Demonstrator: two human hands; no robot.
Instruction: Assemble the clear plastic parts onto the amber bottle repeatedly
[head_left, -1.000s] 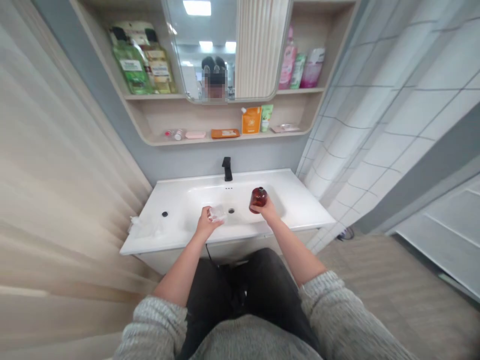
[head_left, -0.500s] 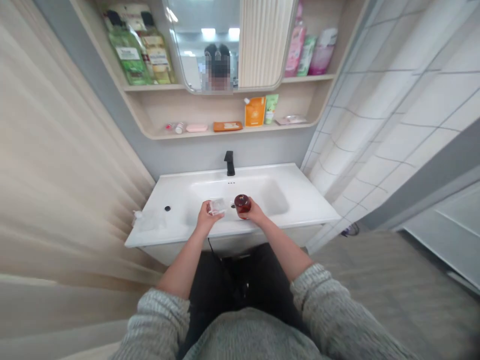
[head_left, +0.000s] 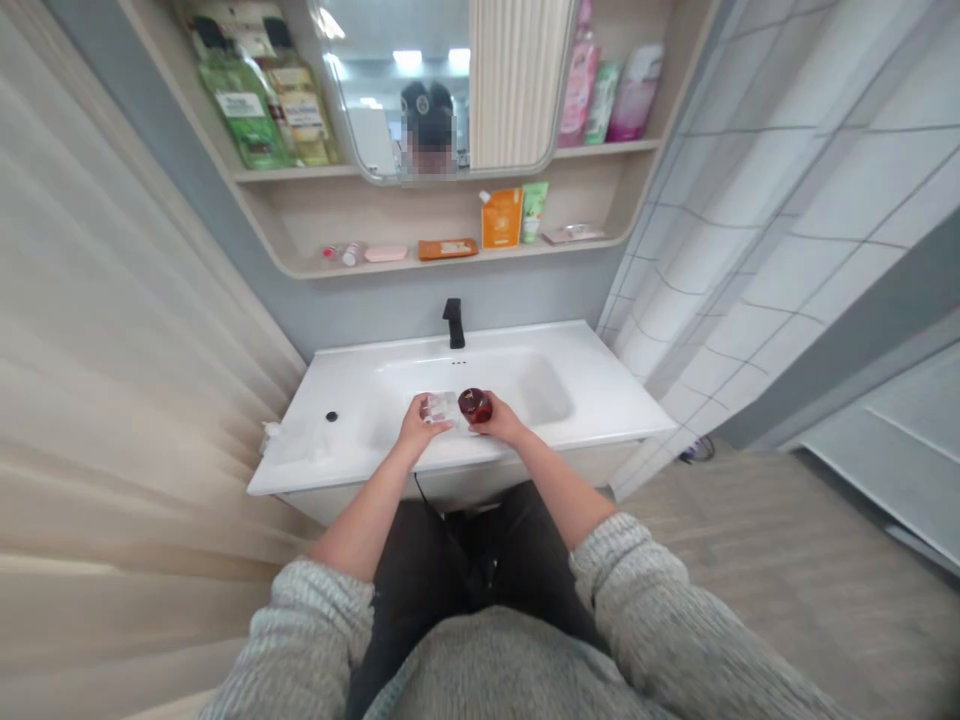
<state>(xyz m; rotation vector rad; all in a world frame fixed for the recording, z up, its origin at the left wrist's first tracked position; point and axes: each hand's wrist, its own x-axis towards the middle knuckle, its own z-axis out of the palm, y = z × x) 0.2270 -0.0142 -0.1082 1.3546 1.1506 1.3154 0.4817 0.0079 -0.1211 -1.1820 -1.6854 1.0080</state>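
Red-brown bottle (head_left: pixel 475 405) gripped in the curled right hand (head_left: pixel 502 421) stays just beside a clear plastic piece (head_left: pixel 440 406) pinched by the left hand (head_left: pixel 421 428), both over the white basin (head_left: pixel 544 390).

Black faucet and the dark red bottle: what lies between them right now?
In the head view, the white sink lies between the black faucet and the dark red bottle in the right hand: first its rear deck, then the bowl.
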